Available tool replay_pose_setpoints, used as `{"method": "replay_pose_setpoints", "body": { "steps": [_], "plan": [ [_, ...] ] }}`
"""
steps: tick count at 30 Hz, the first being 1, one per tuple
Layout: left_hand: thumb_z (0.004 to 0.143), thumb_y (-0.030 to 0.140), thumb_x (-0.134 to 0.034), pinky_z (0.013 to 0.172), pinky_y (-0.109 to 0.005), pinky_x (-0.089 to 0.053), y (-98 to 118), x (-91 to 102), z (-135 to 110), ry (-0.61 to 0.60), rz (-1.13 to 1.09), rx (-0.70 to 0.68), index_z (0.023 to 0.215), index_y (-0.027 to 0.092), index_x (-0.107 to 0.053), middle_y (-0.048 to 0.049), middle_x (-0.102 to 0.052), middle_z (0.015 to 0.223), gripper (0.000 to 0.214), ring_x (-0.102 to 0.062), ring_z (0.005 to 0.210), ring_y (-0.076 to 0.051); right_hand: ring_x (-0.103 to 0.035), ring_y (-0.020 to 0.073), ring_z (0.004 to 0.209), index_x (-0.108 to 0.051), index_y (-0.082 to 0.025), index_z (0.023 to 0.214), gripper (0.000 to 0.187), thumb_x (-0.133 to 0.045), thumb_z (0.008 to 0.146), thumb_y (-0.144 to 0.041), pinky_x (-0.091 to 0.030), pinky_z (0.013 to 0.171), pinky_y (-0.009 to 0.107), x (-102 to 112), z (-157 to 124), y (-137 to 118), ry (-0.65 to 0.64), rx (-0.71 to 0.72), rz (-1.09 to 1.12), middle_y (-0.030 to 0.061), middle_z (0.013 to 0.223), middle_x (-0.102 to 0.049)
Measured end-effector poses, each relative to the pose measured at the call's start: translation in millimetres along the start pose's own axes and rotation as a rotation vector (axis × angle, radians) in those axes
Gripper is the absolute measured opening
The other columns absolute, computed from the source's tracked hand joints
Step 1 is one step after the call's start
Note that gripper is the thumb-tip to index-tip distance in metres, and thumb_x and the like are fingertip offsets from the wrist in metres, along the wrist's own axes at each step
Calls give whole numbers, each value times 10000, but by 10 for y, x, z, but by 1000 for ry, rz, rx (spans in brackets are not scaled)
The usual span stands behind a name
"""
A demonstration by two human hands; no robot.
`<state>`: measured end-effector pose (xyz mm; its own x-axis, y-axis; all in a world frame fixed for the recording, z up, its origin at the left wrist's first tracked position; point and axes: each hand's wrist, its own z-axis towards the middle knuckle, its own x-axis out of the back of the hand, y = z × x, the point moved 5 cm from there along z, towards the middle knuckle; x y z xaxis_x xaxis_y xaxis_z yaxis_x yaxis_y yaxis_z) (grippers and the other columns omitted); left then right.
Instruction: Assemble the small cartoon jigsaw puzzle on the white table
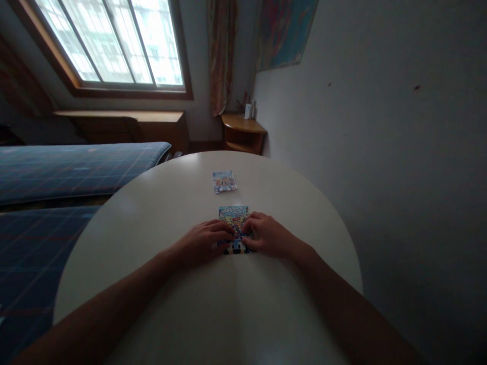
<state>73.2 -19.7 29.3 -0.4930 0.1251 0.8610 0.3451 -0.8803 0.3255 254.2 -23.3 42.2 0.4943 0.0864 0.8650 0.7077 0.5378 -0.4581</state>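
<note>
A square, brightly coloured cartoon picture (236, 218) with pale lettering along its top lies flat on the round table. It may be a card or a small puzzle; the kind is too small to tell. My left hand (211, 238) rests over its left side, fingers stretched toward the middle. On the right side, my right hand (264, 234) touches the picture with bent fingers, its thumb apart from the forefinger. Parts of the picture's edges are hidden under both hands. Just beyond it lies a smaller cartoon-printed sheet or packet (224, 181), untouched.
The white round table (152, 203) carries both pictures. To the left is a bed or mattress with a blue checked cover (76, 167). A wooden corner cabinet (243, 123) stands behind the table. The white wall (361, 126) runs close along the right.
</note>
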Motion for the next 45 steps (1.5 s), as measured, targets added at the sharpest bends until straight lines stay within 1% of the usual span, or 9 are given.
{"method": "replay_pose_setpoints", "body": {
  "steps": [6, 12, 17, 20, 22, 25, 29, 39, 45],
  "plan": [
    [939, 220, -575, 971, -347, -505, -2, -7, 0, 5, 3, -21, 1065, 236, -680, -53, -698, 1170, 165, -652, 1065, -189, -592, 162, 837, -659, -179, 848, 117, -713, 745, -162, -447, 788, 279, -42, 22, -4, 39, 7, 63, 43, 909, -653],
    [940, 224, -577, 967, -358, -508, -8, -10, -3, 16, 2, -30, 1064, 230, -677, -57, -698, 1158, 159, -653, 1053, -192, -573, 120, 675, -662, -183, 851, 62, -660, 790, -194, -409, 627, 227, -142, 6, 110, -32, -90, 299, -5, 763, -658],
    [942, 233, -583, 966, -369, -511, -38, -29, -20, 15, 11, -27, 1077, 243, -670, -44, -692, 1169, 161, -644, 1066, -192, -582, 121, 685, -673, -177, 913, 122, -626, 800, -169, -428, 644, 227, -76, 6, 87, 9, -70, 379, -6, 758, -656],
    [946, 232, -576, 964, -364, -511, -43, -34, -20, 5, 0, -31, 1096, 247, -667, -45, -688, 1173, 176, -642, 1070, -190, -582, 123, 690, -718, -179, 932, 201, -600, 785, -111, -436, 654, 231, -34, 14, 63, 1, -50, 374, 2, 764, -664],
    [947, 230, -573, 971, -361, -507, -38, -30, -17, -2, -9, -30, 1103, 247, -666, -47, -687, 1174, 182, -641, 1075, -191, -586, 122, 679, -730, -177, 964, 222, -605, 792, -112, -444, 656, 235, -22, 11, 60, -15, -54, 365, 6, 765, -670],
    [943, 219, -573, 993, -365, -494, -37, -30, -14, -16, -11, -16, 1107, 242, -663, -48, -687, 1182, 188, -634, 1090, -195, -600, 127, 674, -717, -163, 990, 182, -651, 821, -179, -454, 649, 239, -15, 1, 78, -25, -84, 350, 13, 767, -682],
    [943, 227, -574, 988, -366, -496, -43, -33, -18, -5, 1, -25, 1095, 244, -667, -46, -689, 1175, 179, -635, 1087, -194, -623, 129, 712, -727, -166, 885, 81, -662, 844, -192, -474, 685, 239, 1, 6, 83, -9, -57, 344, 27, 805, -713],
    [945, 220, -570, 969, -354, -506, -18, -23, -11, -10, 2, -26, 1092, 239, -660, -46, -687, 1176, 174, -638, 1074, -192, -641, 138, 804, -751, -205, 935, 161, -606, 893, -150, -470, 745, 244, -99, 40, 112, 3, 27, 230, 34, 887, -717],
    [949, 229, -570, 971, -353, -503, -18, -19, -12, -7, 7, -24, 1092, 242, -660, -46, -688, 1176, 170, -641, 1071, -195, -647, 141, 798, -753, -200, 927, 143, -615, 906, -170, -469, 747, 242, -96, 43, 92, -14, 49, 212, 35, 886, -716]
  ]
}}
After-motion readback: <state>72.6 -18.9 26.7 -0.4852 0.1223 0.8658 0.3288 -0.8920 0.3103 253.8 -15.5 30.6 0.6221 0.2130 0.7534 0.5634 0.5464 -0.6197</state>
